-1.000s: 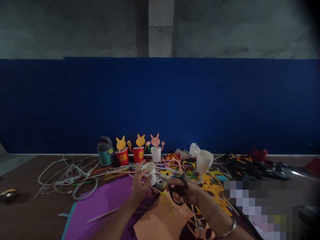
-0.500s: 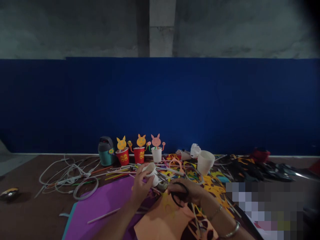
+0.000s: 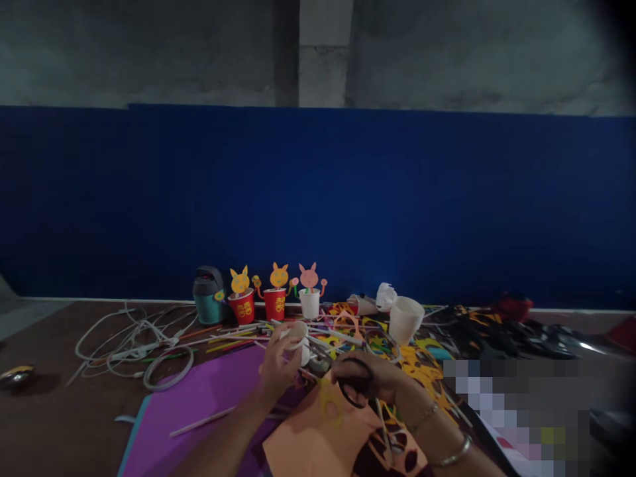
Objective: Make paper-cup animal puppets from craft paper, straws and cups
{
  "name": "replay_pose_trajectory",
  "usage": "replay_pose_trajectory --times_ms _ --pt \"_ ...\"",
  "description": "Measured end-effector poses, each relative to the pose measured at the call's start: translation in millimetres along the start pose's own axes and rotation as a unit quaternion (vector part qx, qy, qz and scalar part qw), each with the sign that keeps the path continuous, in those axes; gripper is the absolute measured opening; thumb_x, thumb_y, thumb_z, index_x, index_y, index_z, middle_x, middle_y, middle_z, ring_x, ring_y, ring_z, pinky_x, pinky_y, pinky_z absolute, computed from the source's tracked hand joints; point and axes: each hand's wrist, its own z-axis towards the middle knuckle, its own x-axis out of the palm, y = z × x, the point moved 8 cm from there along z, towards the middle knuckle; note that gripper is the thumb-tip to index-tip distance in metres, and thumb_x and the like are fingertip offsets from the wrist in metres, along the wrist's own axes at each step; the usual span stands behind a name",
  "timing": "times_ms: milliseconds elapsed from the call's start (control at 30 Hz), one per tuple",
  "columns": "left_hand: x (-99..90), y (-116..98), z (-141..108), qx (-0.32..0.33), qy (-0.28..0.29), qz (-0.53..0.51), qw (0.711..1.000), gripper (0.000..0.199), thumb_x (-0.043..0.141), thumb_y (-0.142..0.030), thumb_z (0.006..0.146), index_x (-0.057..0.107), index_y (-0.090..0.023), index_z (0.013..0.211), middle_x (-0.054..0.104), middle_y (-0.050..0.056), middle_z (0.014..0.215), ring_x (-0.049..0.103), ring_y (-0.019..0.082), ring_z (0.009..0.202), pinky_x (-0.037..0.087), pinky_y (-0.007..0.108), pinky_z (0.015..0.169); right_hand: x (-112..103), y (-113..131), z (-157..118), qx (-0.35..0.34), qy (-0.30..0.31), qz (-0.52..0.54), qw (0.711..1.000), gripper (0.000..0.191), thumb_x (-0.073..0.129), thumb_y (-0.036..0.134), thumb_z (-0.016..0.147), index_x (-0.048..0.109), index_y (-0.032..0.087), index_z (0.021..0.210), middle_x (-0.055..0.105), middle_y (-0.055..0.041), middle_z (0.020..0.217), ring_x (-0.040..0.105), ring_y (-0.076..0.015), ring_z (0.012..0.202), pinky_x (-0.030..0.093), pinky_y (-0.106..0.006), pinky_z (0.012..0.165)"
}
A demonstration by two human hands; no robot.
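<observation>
My left hand [image 3: 279,361] is closed around a small white paper cup [image 3: 299,333], tilted in its grip. My right hand [image 3: 370,376] has its fingers through the black handles of a pair of scissors [image 3: 356,363], whose blades point left toward the cup. Whether the blades touch the cup I cannot make out. Below both hands lies an orange paper sheet [image 3: 303,440] with cut-out holes, and a yellow paper cut-out [image 3: 330,407] rests on it. A purple sheet [image 3: 193,404] spreads under my left forearm.
Three cups with paper animal heads, two red [image 3: 275,305] and one white [image 3: 310,305], stand at the back beside a teal flask [image 3: 209,305]. White cables [image 3: 169,371] lie left. A larger white cup [image 3: 405,321] and yellow paper scraps [image 3: 422,371] are right.
The cup in my left hand has turned slightly, showing less of its opening. My right hand keeps the scissors beside it. The whole view has shifted a little.
</observation>
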Motion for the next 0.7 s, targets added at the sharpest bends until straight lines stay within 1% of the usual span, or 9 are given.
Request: replay_pose_trajectory --times_ms 67,100,167,267,367,500,600,700 --pt "0.1 -1 0 0.001 0.004 0.006 1.000 0.010 0.055 -0.018 0.076 0.065 -0.019 0.080 0.059 0.011 0.113 0.059 0.025 0.105 0.049 0.041 0.089 0 2 -1 0.002 -0.006 0.010 1.000 0.031 0.061 0.045 0.077 0.064 0.014 0.080 0.057 0.0040 0.047 0.046 -0.0062 0.036 0.031 -0.017 0.037" --pt "-0.4 -2 0 0.003 0.003 0.013 1.000 0.010 0.055 -0.018 0.077 0.065 -0.019 0.081 0.059 0.011 0.114 0.058 0.025 0.105 0.049 0.042 0.090 1 2 -2 0.004 -0.007 0.005 1.000 0.031 0.062 0.045 0.077 0.063 0.014 0.080 0.057 0.0041 0.047 0.046 -0.0061 0.035 0.030 -0.016 0.036" --pt "-2.0 -4 1 0.019 -0.002 0.046 0.999 0.011 0.055 -0.019 0.078 0.065 -0.020 0.081 0.058 0.010 0.116 0.055 0.026 0.109 0.047 0.043 0.093 2 3 -2 0.004 -0.006 -0.018 1.000 0.029 0.062 0.043 0.076 0.063 0.014 0.081 0.059 0.0037 0.048 0.045 -0.0058 0.034 0.024 -0.016 0.035" --pt "-4.0 -11 1 0.073 -0.010 0.126 0.989 0.011 0.056 -0.020 0.078 0.066 -0.021 0.082 0.061 0.009 0.111 0.051 0.027 0.113 0.042 0.046 0.098 3 6 -2 -0.012 -0.010 -0.067 0.998 0.027 0.061 0.041 0.078 0.062 0.014 0.082 0.062 0.0022 0.051 0.046 -0.0055 0.033 0.016 -0.017 0.033" --pt "-3.2 -18 0 0.114 -0.005 0.178 0.977 0.016 0.055 -0.019 0.076 0.067 -0.023 0.086 0.066 0.008 0.101 0.051 0.028 0.110 0.038 0.048 0.100 7 13 -5 -0.029 -0.019 -0.103 0.994 0.028 0.058 0.042 0.081 0.063 0.014 0.082 0.063 0.0015 0.052 0.049 -0.0061 0.036 0.017 -0.016 0.034" --pt "-0.5 -23 -1 0.123 0.010 0.213 0.969 0.017 0.054 -0.017 0.077 0.066 -0.024 0.087 0.070 0.005 0.089 0.054 0.028 0.108 0.027 0.054 0.105 14 23 -11 -0.037 -0.012 -0.129 0.991 0.031 0.056 0.044 0.083 0.060 0.014 0.075 0.062 0.0018 0.051 0.049 -0.0059 0.036 0.020 -0.016 0.034" --pt "-1.0 -25 -3 0.126 -0.001 0.224 0.966 0.014 0.054 -0.016 0.077 0.064 -0.023 0.083 0.071 0.005 0.088 0.057 0.028 0.104 0.023 0.055 0.107 14 24 -11 -0.042 -0.009 -0.124 0.991 0.030 0.056 0.044 0.083 0.058 0.014 0.075 0.062 0.0019 0.052 0.050 -0.0057 0.036 0.019 -0.017 0.034" --pt "-3.2 -26 -5 0.132 -0.022 0.223 0.966 0.015 0.053 -0.016 0.077 0.063 -0.022 0.087 0.070 0.007 0.092 0.059 0.026 0.102 0.023 0.053 0.108 9 15 -7 -0.032 -0.008 -0.106 0.994 0.029 0.056 0.043 0.082 0.059 0.014 0.079 0.062 0.0025 0.052 0.051 -0.0064 0.035 0.017 -0.017 0.033"
